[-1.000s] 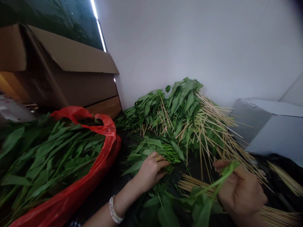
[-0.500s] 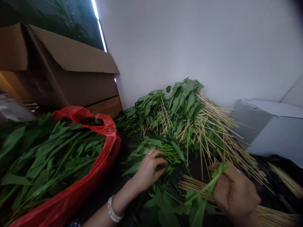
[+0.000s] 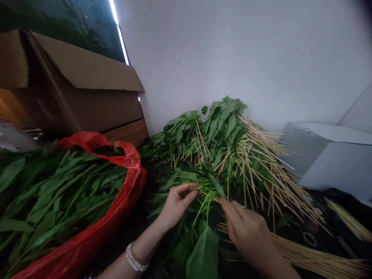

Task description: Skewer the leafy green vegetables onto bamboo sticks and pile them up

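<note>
My left hand (image 3: 176, 202) rests on a small bunch of green leafy stems (image 3: 200, 190) lying on the dark surface, fingers curled round the cut ends. My right hand (image 3: 247, 230) has come in beside it, fingers pinched on a stem with a broad leaf (image 3: 203, 252) that hangs toward me, its stalk laid against the bunch. Behind the hands lies a heap of greens threaded on bamboo skewers (image 3: 232, 143). Loose bamboo skewers (image 3: 314, 259) lie under and to the right of my right hand.
A red plastic bag (image 3: 128, 186) full of loose green leaves stands on the left. An open cardboard box (image 3: 84, 89) sits behind it against the white wall. A grey box (image 3: 328, 155) stands at the right. More skewers (image 3: 348, 221) lie at the far right.
My right hand has moved left with its leafy stem, from over the loose skewers to the bunch under my left hand. My left hand has stayed on the bunch.
</note>
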Demonstrator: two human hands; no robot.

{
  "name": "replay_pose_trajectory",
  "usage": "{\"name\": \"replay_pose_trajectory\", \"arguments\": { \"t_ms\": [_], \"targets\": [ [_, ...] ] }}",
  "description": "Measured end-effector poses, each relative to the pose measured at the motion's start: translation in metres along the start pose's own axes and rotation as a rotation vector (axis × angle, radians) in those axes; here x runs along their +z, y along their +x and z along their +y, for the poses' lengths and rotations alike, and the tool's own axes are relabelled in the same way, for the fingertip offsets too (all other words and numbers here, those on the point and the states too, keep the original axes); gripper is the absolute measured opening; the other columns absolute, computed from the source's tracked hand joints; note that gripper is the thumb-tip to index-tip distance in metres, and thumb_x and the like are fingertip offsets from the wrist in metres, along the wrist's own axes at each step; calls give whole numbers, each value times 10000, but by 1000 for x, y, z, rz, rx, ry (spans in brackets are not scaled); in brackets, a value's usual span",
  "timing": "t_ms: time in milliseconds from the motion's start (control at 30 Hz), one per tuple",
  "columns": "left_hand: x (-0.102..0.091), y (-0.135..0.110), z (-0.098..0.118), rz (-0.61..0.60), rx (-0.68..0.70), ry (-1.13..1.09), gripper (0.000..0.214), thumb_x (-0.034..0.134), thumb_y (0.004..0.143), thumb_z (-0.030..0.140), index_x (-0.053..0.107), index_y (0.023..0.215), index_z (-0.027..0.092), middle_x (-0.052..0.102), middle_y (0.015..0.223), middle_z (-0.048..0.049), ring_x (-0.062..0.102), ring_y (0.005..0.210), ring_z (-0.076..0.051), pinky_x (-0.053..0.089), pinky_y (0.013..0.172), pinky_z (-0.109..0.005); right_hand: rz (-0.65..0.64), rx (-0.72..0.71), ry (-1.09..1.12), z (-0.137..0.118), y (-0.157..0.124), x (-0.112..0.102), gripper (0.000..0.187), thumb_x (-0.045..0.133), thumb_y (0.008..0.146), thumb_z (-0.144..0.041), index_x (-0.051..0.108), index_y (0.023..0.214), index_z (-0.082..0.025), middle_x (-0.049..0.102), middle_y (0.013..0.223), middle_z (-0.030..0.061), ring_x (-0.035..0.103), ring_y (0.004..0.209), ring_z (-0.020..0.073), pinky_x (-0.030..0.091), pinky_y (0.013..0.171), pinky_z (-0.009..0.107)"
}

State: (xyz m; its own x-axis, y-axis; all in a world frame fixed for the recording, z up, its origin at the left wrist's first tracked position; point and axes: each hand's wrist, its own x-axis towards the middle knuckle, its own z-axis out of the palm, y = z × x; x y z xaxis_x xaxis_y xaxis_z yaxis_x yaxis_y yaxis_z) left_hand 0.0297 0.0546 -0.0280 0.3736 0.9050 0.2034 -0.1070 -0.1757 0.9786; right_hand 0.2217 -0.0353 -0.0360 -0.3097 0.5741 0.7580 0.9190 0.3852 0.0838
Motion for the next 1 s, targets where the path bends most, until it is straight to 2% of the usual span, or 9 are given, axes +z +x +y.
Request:
{"name": "replay_pose_trajectory", "arguments": {
  "t_ms": [133, 300, 433, 600, 800, 1000],
  "targets": [
    [1, -2, 2, -36, -27, -75, 238, 720, 765, 274, 730, 976, 163, 757, 926, -60, 682, 867, -180, 509, 841, -278, -13, 22, -20, -2, -3, 4, 314, 344, 919, -95, 581, 1125, -109, 602, 726, 17, 538, 535, 112, 368, 535, 259],
    [2, -3, 1, -35, 17, -40, 235, 789, 672, 209, 750, 899, 164, 757, 848, -40, 679, 785, -164, 527, 759, -244, -50, 46, -18, 0, -6, 8, 316, 345, 925, -113, 578, 1138, -124, 603, 737, 15, 550, 550, 119, 375, 540, 261],
    [4, -2, 0, 27, 71, 43, 230, 727, 745, 240, 736, 961, 165, 757, 828, -42, 675, 751, -158, 526, 728, -237, -52, 54, 5, 0, -6, 8, 311, 342, 931, -127, 577, 1136, -121, 613, 754, 21, 560, 557, 121, 384, 542, 260],
    [4, -1, 1, 87, 41, 51, 198, 692, 771, 301, 737, 879, 141, 759, 751, -56, 668, 671, -165, 537, 686, -255, -34, 48, 8, -1, -5, 7, 312, 337, 930, -124, 576, 1131, -121, 626, 771, 30, 569, 566, 116, 392, 545, 250],
    [4, 0, -2, 38, -6, 6, 198, 719, 747, 310, 746, 865, 153, 769, 793, -60, 689, 711, -174, 543, 689, -247, -37, 41, 9, -2, -5, 7, 322, 329, 929, -116, 578, 1134, -111, 628, 766, 36, 588, 588, 119, 405, 552, 247],
    [3, -1, -3, 48, -15, 5, 180, 734, 731, 292, 751, 839, 150, 767, 775, -58, 690, 697, -168, 542, 678, -235, -38, 47, 9, -2, -5, 7, 316, 337, 932, -122, 578, 1135, -121, 625, 756, 24, 577, 556, 117, 400, 537, 252]
  ]
}}
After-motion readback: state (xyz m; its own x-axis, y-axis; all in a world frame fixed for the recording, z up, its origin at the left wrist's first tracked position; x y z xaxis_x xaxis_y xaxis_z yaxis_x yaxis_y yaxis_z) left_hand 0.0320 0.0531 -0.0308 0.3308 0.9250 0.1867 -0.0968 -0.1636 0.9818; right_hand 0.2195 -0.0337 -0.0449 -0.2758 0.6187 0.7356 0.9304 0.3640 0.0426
